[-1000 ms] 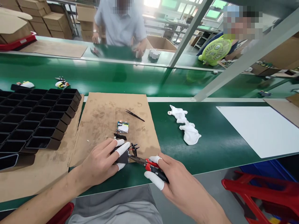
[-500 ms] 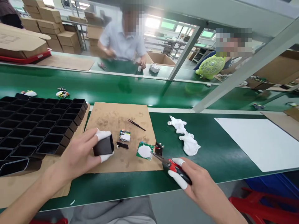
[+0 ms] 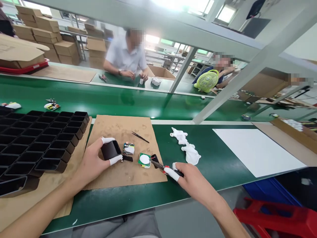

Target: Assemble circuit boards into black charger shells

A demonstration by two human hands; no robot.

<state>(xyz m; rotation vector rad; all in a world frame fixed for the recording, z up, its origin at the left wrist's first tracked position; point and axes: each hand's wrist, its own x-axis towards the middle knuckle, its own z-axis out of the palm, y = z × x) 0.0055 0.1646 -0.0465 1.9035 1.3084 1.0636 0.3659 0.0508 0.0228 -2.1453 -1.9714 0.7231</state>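
My left hand (image 3: 95, 158), with white finger cots on its thumb and finger, grips a black plastic housing (image 3: 109, 151) whose open end faces right. In my right hand (image 3: 187, 177) is a pair of red-and-black-handled pliers (image 3: 165, 169), the tips reaching the black plug piece (image 3: 155, 161) beside a green circuit board (image 3: 144, 160) with a white round patch. Whether the tips grip anything is too small to tell. Near the left hand lie a second small circuit board (image 3: 129, 148) and a black strip (image 3: 127, 158). Tweezers (image 3: 140, 137) rest farther back on the cardboard sheet (image 3: 116, 177).
Rows of black housings (image 3: 44, 145) stand at the left. Crumpled white gloves (image 3: 190, 153) lie right of the cardboard, and a white sheet (image 3: 252, 148) beyond them. A metal post (image 3: 230, 76) slants across the right. A co-worker (image 3: 126, 59) sits across the green bench.
The circuit board with its plug piece has turned and shifted slightly, with the pliers at the plug. My left hand has tilted the housing. The view has swung a little right.
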